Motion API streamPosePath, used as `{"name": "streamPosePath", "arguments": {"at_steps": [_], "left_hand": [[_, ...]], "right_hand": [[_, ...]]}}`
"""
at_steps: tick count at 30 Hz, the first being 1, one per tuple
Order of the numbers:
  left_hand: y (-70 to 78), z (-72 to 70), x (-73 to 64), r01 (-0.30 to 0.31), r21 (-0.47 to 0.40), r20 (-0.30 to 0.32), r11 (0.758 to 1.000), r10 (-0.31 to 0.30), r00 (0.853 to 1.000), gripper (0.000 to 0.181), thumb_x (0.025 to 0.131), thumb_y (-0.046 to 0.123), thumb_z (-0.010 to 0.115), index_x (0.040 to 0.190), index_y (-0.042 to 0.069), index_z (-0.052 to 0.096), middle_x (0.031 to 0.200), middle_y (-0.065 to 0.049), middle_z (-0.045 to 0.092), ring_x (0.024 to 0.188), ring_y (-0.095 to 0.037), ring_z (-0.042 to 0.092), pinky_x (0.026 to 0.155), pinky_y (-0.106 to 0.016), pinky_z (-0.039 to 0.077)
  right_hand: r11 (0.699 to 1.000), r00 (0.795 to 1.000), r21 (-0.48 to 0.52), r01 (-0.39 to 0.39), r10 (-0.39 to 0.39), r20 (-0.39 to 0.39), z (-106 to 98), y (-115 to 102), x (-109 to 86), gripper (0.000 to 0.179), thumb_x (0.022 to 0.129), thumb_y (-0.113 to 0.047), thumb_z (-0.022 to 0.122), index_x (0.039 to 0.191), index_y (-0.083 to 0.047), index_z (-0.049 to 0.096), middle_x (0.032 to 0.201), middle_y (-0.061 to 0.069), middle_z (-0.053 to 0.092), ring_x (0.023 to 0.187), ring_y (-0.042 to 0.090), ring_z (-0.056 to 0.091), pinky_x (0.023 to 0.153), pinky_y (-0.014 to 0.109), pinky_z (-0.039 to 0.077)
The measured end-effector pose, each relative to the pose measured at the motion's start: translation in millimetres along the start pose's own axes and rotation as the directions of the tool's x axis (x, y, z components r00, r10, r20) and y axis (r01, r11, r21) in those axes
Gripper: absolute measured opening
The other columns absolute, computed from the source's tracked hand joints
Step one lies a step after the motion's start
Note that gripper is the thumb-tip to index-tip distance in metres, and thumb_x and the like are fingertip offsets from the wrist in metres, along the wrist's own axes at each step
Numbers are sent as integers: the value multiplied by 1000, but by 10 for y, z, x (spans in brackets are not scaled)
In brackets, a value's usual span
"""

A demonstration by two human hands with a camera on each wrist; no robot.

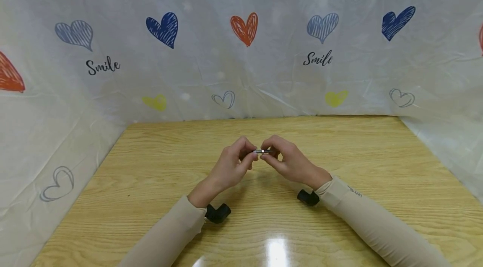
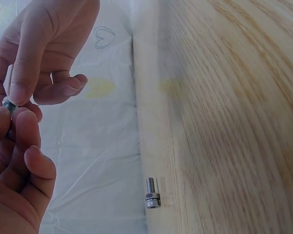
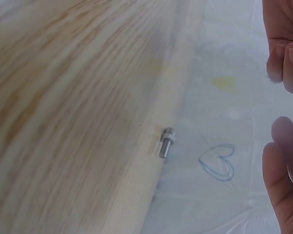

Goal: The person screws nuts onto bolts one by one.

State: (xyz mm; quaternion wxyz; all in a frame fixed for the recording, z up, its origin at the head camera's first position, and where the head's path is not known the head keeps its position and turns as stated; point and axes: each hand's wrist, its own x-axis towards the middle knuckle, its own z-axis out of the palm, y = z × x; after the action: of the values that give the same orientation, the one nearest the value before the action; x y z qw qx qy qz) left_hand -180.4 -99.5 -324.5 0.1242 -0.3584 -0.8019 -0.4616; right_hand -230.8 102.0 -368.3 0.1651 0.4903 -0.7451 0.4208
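My left hand [image 1: 232,166] and right hand [image 1: 292,161] meet over the middle of the table, fingertips close together. Between them is a small metal bolt [image 1: 259,151], its left end pinched by the left thumb and fingers, its right end by the right ones. The left wrist view shows a bit of its thread [image 2: 10,105] between the fingertips; most of it is covered. In the right wrist view the fingers hide it. A second bolt [image 2: 152,194] with a nut by its head lies on the table beyond the hands, its shank pointing right; it also shows in the right wrist view [image 3: 166,142].
The wood-grain table [image 1: 158,183] reaches back to a white sheet [image 1: 203,61] printed with hearts, which also hangs at both sides. Black wrist cameras sit under the left sleeve [image 1: 166,233] and the right sleeve [image 1: 377,216].
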Motion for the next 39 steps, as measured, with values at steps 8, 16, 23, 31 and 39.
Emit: {"name": "streamPosePath", "arguments": {"at_steps": [8,16,23,31,39], "left_hand": [[-6,9,-6,-8,0,3,1000,8,1000,4,93,-7,55,96,-4,54,76,-9,62,54,-17,55,46,-24,41],[-2,20,4,-17,-8,9,1000,17,1000,4,93,-7,56,95,-4,54,76,-9,61,54,-14,54,47,-24,43],[3,23,6,-10,-7,10,1000,10,1000,5,92,-8,56,95,-4,54,75,-9,61,54,-15,54,47,-24,42],[-2,6,-5,5,-2,5,1000,-5,1000,4,93,-8,55,96,-6,54,77,-10,63,55,-21,56,49,-26,45],[0,-2,-7,-10,6,3,1000,10,1000,4,92,-9,55,96,-7,53,77,-11,63,55,-14,54,47,-25,44]], "right_hand": [[1000,1000,-22,-10,10,-3,9,7,3,3,96,-12,59,99,-14,59,93,-7,55,73,8,50,62,22,45],[999,999,-41,26,-27,-19,5,0,29,10,98,-9,54,93,-15,60,88,-4,55,72,7,45,59,32,44],[999,1000,-43,7,-9,-29,6,24,12,12,98,-8,53,91,-13,63,90,-2,57,73,8,47,60,33,45],[999,999,-19,-46,46,1,0,1,-27,24,90,-9,67,113,-11,57,101,1,58,73,10,54,61,29,50],[1000,1000,-6,12,-12,-12,20,-10,-8,24,88,0,67,108,-8,57,99,3,59,72,9,57,63,26,50]]}}
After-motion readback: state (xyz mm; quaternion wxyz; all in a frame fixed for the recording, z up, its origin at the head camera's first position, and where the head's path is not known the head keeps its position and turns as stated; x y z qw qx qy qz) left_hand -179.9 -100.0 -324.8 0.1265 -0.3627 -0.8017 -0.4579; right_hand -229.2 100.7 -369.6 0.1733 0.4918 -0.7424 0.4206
